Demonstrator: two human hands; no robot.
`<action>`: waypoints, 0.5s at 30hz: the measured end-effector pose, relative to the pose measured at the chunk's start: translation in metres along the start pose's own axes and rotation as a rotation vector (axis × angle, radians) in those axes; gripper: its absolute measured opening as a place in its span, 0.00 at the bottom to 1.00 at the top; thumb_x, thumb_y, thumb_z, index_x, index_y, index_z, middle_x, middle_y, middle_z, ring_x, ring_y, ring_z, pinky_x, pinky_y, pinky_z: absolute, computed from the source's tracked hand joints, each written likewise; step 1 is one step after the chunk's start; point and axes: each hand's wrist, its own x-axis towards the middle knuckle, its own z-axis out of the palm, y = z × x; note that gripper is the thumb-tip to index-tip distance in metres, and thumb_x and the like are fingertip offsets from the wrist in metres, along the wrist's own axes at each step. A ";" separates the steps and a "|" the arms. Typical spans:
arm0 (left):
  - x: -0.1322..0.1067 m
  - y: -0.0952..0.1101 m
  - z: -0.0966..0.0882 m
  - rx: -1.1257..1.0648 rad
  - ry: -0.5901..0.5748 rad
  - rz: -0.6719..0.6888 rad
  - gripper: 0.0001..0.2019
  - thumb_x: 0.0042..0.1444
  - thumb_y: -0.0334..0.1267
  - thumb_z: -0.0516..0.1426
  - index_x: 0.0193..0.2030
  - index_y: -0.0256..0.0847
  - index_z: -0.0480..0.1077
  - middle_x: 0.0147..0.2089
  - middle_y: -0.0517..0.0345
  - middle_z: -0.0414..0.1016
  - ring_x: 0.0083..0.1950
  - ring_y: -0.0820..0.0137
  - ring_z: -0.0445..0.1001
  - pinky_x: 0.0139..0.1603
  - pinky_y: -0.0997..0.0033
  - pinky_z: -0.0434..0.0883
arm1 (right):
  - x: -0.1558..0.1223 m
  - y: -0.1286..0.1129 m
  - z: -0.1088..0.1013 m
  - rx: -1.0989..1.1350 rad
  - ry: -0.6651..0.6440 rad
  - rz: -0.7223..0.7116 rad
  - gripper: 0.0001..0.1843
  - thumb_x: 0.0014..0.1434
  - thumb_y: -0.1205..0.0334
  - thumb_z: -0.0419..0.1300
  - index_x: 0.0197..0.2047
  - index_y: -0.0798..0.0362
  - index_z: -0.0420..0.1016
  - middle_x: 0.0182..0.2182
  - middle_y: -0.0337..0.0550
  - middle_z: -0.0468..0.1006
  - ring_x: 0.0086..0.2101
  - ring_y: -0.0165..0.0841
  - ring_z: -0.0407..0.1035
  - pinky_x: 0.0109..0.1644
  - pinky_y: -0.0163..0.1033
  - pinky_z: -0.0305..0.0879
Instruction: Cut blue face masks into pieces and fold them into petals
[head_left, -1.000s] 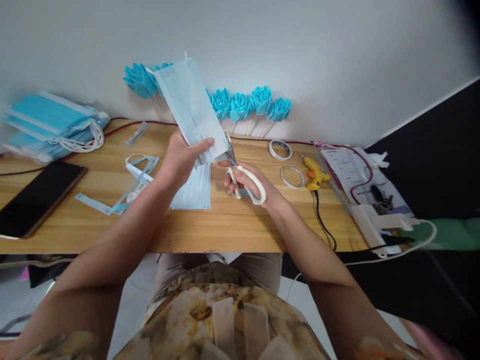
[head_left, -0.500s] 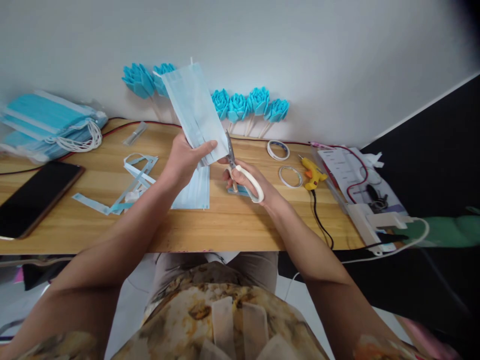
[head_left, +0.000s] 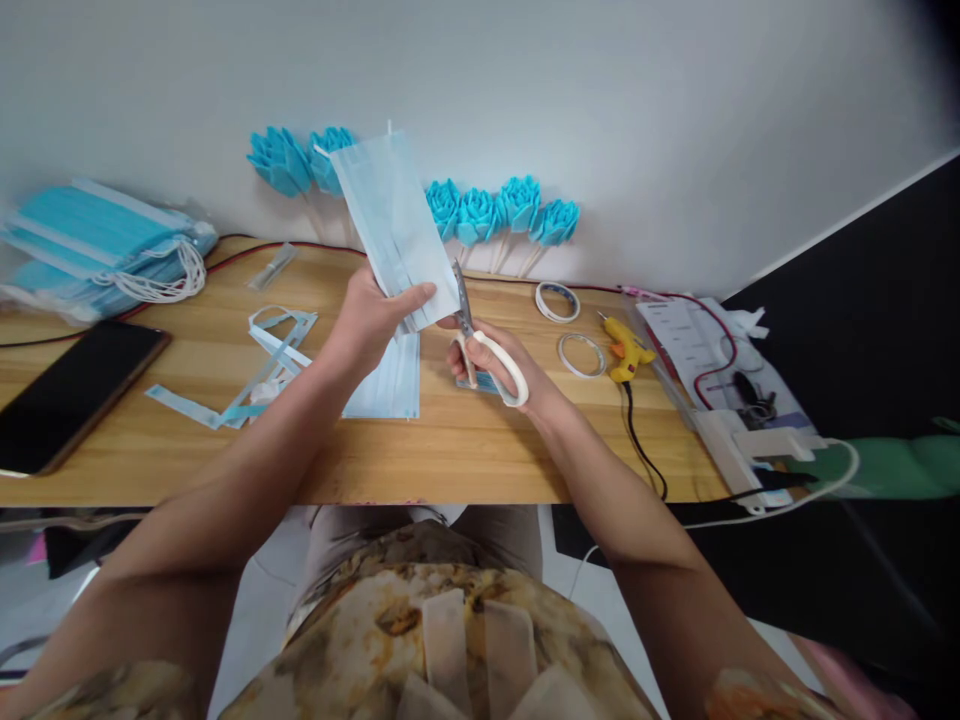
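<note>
My left hand (head_left: 379, 310) grips a light-blue face mask (head_left: 394, 215) by its lower end, thumb on top, and holds it tilted above the table. In my right hand (head_left: 495, 360) is a pair of scissors (head_left: 499, 368) with cream handles; the blades point up along the mask's lower right edge. Whether the blades are apart is hard to make out. Beneath my hands another blue mask piece (head_left: 394, 385) lies flat on the wood. A small blue piece (head_left: 480, 382) shows partly under the scissors. Cut strips (head_left: 225, 405) lie in a tangle beside my left forearm.
Blue handmade flowers on sticks (head_left: 480, 215) lean against the wall. A pile of masks (head_left: 105, 245) and a phone (head_left: 79, 390) occupy the left. Tape rolls (head_left: 581, 355), a yellow glue gun (head_left: 627, 348) with its cord, and a power strip (head_left: 731, 455) are on the right.
The mask and both hands have shifted very slightly in view, along with the whole scene. Both hands keep the same hold on the mask and the scissors.
</note>
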 end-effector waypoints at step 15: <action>0.000 0.000 -0.001 -0.001 0.014 0.019 0.23 0.40 0.44 0.74 0.41 0.40 0.74 0.43 0.50 0.82 0.49 0.53 0.81 0.48 0.56 0.79 | 0.003 0.005 -0.001 -0.040 -0.004 -0.017 0.40 0.53 0.33 0.69 0.59 0.53 0.74 0.34 0.39 0.74 0.29 0.26 0.68 0.30 0.34 0.62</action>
